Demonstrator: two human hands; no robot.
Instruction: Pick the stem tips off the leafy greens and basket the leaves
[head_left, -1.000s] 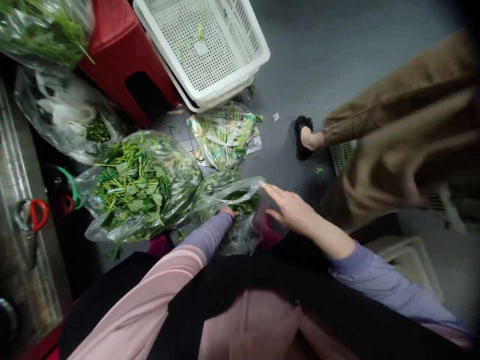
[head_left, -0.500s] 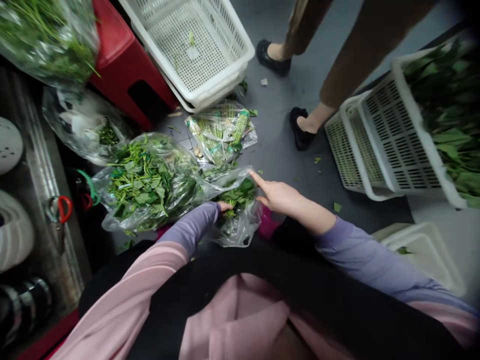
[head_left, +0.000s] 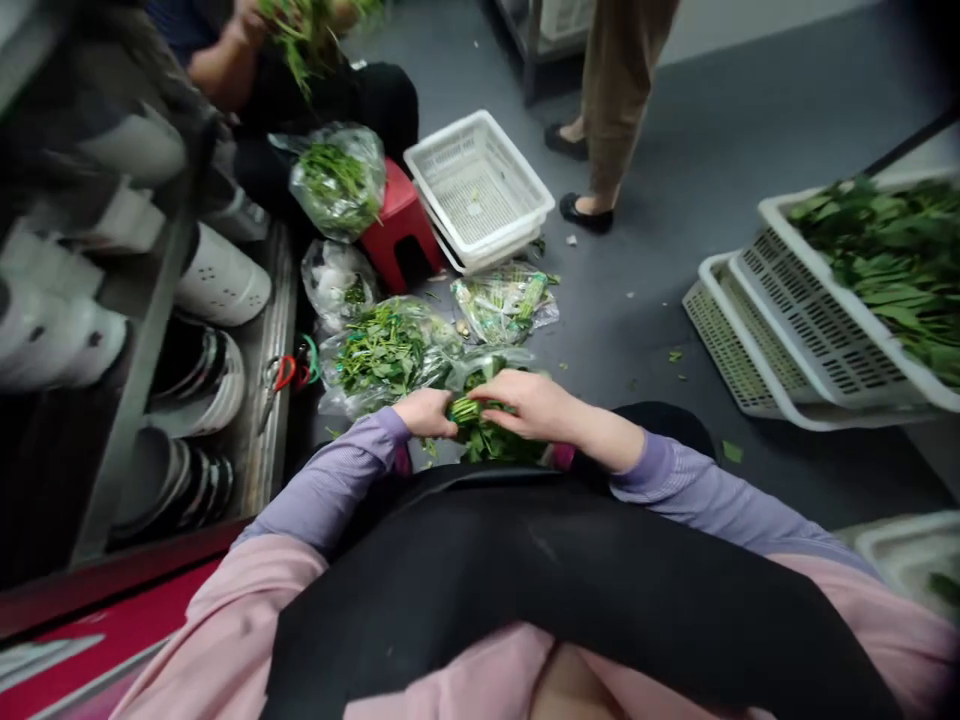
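Observation:
A bunch of leafy greens (head_left: 491, 442) lies between my hands, low in front of my apron, its pale green stems toward the left. My left hand (head_left: 426, 411) is closed round the stem ends. From the right, my right hand (head_left: 534, 402) pinches the stems near the middle, fingers and thumb bent over them. Just beyond is a clear plastic bag (head_left: 517, 357), partly hidden by my hands. To the left, an opened bag holds a heap of loose leafy greens (head_left: 381, 345).
Bundled stems (head_left: 517, 300) lie bagged on the floor. White baskets (head_left: 480, 245) stand by a red stool (head_left: 405, 225). Stacked crates (head_left: 795, 340) of leaves are at right. Red-handled scissors (head_left: 283, 373) rest on the left shelf edge. One person stands ahead; another holds greens at upper left.
My view has lifted and widened. My left hand has come out of the plastic bag with the bunch. My right hand has left the bag's edge and moved onto the stems.

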